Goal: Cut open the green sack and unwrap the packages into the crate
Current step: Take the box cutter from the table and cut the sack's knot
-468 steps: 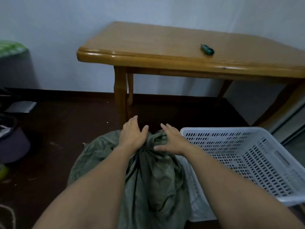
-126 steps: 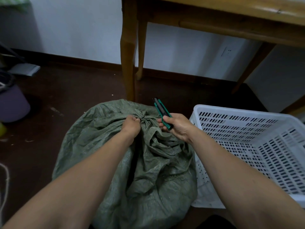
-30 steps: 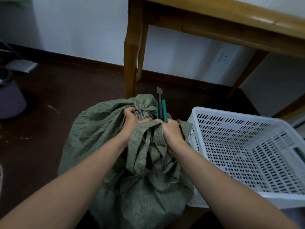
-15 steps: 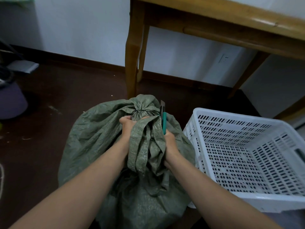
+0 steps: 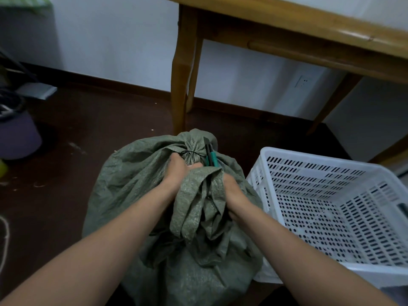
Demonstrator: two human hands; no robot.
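The green sack [image 5: 132, 184] stands on the dark floor, its neck bunched and bound by a thin black tie [image 5: 192, 153] at the top. Both forearms reach forward and down over the sack. The left hand [image 5: 176, 168] sits knuckles up just below the tie, fingers curled round the gathered neck. The right hand [image 5: 231, 186] lies on the right of the neck, half buried behind a hanging fold of sack cloth, so its fingers are mostly hidden. It grips a green and black utility knife [image 5: 210, 156], which points up beside the tie and touches the bunched cloth. The white crate [image 5: 331, 164] sits just right of the sack, against its side. A wooden table leg [image 5: 180, 85] rises right behind the sack
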